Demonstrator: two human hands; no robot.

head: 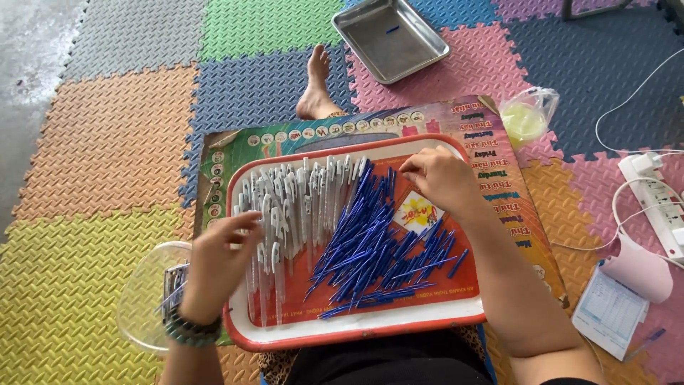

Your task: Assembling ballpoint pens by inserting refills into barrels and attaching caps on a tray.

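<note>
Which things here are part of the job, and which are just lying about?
In use: red-rimmed plastic tray, blue pen refills, white pen barrels, left hand, right hand.
Lying about: steel tray, clear plastic bowl, white power strip, paper receipts.

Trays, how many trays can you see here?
2. A red-rimmed tray rests on the person's lap, holding pen parts, with the left hand and right hand over it. A metal tray lies on the mat beyond.

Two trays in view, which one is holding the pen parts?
The red-rimmed tray on the person's lap: it holds white barrels and blue refills. The metal tray on the mat has only one small blue piece.
</note>
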